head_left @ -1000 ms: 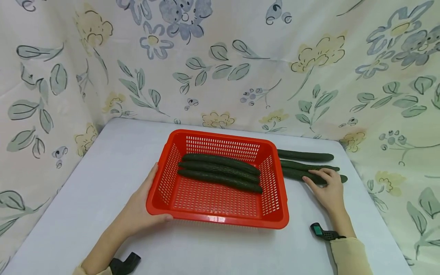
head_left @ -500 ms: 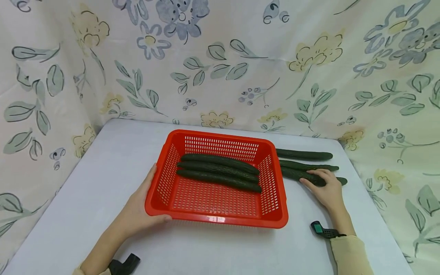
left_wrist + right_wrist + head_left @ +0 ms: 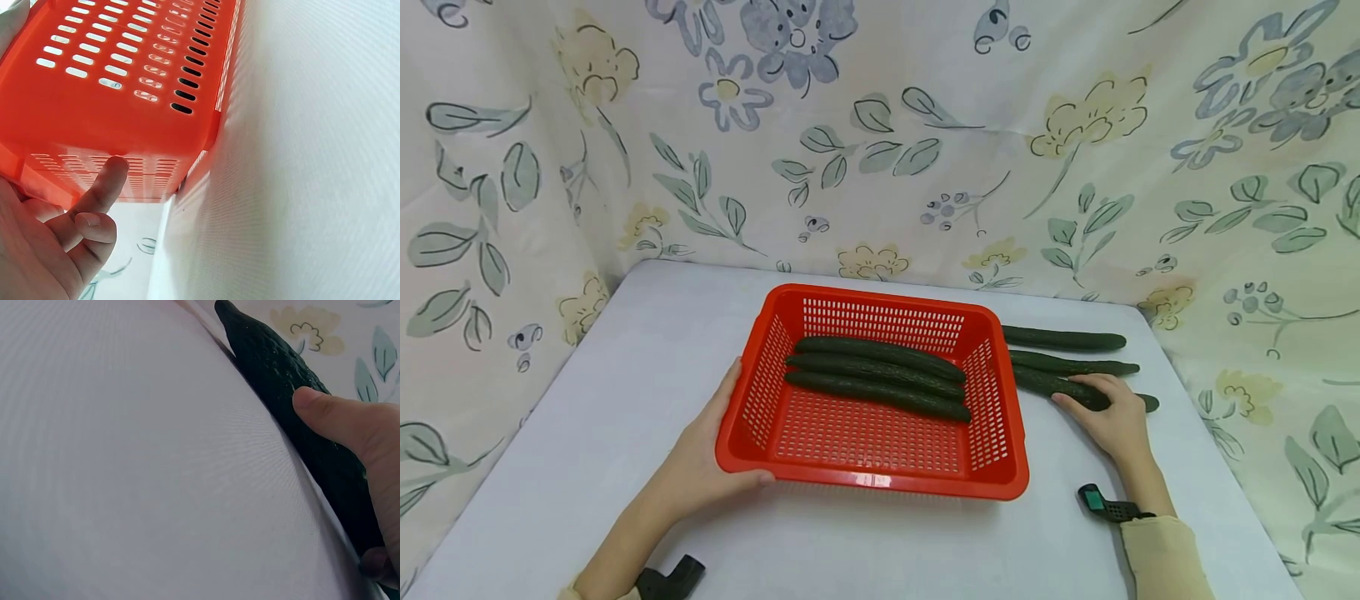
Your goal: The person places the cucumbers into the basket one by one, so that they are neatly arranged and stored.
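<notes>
A red perforated plastic basket [image 3: 917,487] stands in the middle of the table, with three dark green cucumbers [image 3: 880,371] lying side by side inside it. My left hand [image 3: 711,450] grips its front left corner, thumb along the front rim; in the left wrist view, fingers touch the basket wall [image 3: 119,125]. To the right of the basket, my right hand [image 3: 1116,417] holds the nearest of three more cucumbers [image 3: 1036,382] between thumb and fingers. The right wrist view has the thumb against that bumpy cucumber [image 3: 269,362], which lies along the white surface.
Behind the held cucumber lie a thinner cucumber [image 3: 1075,364] and a straighter one [image 3: 1067,338]. The basket hides their left ends. A white cloth covers the table [image 3: 880,550]. A flower-printed curtain [image 3: 865,208] hangs at the back and sides.
The right hand's fingers have closed further round the nearest cucumber, which has shifted slightly toward the front, away from the one behind. The left hand and basket stay put.
</notes>
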A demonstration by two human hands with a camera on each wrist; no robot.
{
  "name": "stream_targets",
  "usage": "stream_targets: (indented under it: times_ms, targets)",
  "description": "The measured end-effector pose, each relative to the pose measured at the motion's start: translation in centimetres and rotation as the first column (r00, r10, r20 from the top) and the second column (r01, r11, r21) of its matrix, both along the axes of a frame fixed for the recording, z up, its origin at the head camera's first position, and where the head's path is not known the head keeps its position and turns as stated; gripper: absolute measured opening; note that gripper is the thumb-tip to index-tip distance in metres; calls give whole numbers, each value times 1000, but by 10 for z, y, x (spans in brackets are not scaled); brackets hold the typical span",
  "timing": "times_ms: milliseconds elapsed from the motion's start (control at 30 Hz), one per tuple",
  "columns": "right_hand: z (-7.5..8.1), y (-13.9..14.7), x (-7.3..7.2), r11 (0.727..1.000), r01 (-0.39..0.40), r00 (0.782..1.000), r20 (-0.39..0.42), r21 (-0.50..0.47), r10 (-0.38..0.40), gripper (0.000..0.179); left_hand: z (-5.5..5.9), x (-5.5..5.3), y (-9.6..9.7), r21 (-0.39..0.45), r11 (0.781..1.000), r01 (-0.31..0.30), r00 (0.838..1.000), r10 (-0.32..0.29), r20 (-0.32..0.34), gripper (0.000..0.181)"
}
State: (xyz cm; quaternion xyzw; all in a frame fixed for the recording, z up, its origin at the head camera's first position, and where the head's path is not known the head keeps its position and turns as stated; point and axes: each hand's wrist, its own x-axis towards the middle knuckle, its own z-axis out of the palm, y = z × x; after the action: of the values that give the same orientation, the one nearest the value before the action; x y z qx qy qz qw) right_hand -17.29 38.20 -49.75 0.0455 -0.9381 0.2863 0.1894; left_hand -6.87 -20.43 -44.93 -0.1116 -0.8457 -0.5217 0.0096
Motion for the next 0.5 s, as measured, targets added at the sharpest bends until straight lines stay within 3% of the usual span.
stream_targets:
  times_ms: [200,500]
  targets:
    - [1,-1,0,1000,11,1000,22,6,-11,43,0,0,0,6,1000,-2,1000,2,6,138]
    - [-4,0,0,1000,15,1000,-10,13,-15,42,-1,0,0,7,1000,-3,1000,3,15,136]
